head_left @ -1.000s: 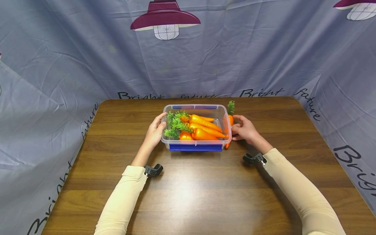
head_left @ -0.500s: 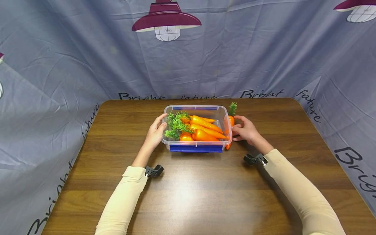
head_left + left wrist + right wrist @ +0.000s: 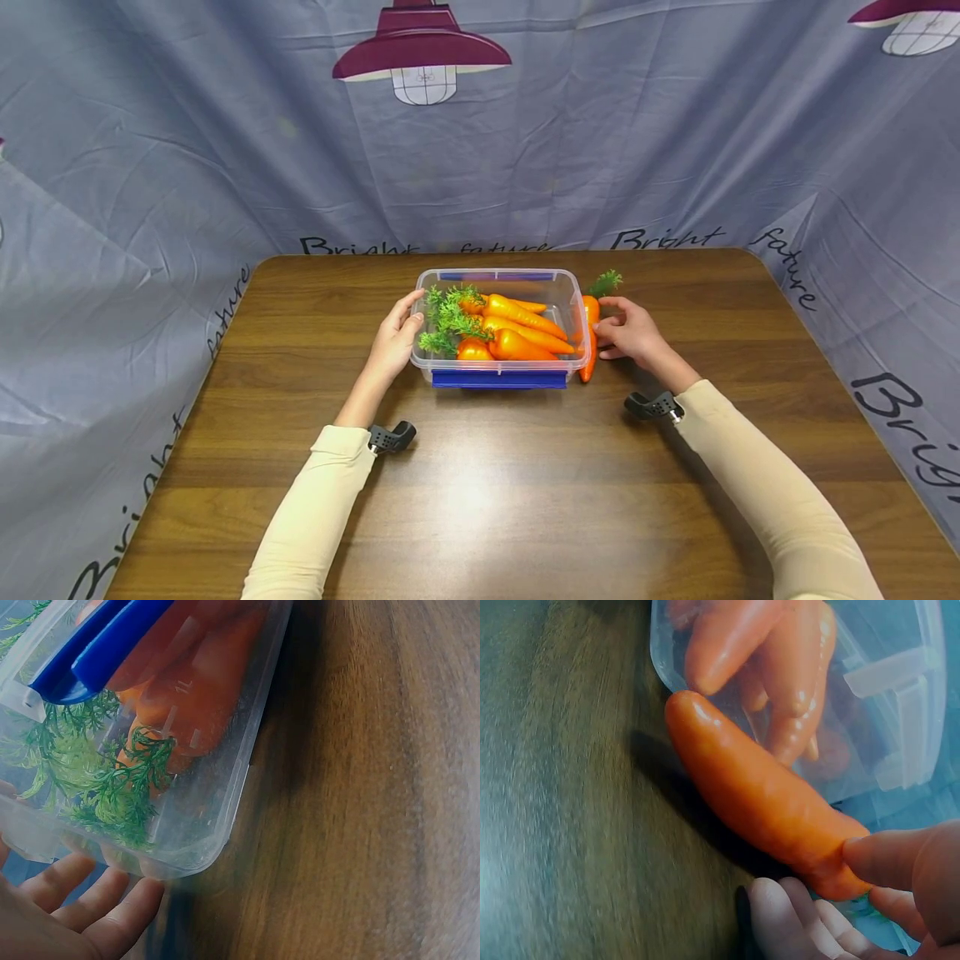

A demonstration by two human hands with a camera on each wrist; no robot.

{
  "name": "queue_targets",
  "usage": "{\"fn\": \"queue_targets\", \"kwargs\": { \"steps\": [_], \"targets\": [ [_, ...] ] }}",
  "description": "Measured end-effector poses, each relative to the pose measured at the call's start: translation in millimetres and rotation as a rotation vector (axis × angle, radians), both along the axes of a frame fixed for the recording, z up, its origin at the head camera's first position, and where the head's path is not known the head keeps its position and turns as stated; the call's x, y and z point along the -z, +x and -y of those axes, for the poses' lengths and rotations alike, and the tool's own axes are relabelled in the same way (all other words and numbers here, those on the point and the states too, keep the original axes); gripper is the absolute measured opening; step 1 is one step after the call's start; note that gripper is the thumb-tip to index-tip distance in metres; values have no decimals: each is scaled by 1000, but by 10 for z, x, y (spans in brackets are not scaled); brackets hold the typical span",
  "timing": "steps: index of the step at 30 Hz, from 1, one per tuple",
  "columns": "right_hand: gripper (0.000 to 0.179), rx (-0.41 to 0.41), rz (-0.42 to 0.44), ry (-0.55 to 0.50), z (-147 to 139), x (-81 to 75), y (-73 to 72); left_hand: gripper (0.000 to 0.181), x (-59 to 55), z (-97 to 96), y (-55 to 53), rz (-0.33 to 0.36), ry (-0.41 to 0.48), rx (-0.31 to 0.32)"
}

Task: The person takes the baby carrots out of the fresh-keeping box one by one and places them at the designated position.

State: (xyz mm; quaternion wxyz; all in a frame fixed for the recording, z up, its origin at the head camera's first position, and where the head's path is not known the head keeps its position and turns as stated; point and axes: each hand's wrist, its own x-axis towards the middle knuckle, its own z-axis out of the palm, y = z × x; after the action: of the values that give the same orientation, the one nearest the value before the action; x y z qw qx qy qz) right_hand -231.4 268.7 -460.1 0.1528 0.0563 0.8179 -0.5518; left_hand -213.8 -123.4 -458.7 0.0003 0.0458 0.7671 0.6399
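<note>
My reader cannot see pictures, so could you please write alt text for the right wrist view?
A right hand pinches a carrot near its green top, beside a clear box that holds more carrots. A wooden table fills the left side.

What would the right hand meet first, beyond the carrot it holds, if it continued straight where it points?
Probably the right end of the clear box, close past the carrot that the right hand pinches; the gap is unclear.
</note>
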Motion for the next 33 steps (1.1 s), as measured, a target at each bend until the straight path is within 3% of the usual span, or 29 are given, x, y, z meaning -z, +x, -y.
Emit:
{"fn": "queue_targets", "kwargs": {
  "steps": [17,26,33],
  "targets": [
    [68,-1,1,-5,-34,-39,-21,47,17,-4,-8,-3,20,3],
    [62,-34,-76,73,-106,-266,-8,47,25,0,-11,5,29,-1],
    [60,-90,-184,83,-84,-499,11,47,-2,1,-1,5,0,2]
  ]
}}
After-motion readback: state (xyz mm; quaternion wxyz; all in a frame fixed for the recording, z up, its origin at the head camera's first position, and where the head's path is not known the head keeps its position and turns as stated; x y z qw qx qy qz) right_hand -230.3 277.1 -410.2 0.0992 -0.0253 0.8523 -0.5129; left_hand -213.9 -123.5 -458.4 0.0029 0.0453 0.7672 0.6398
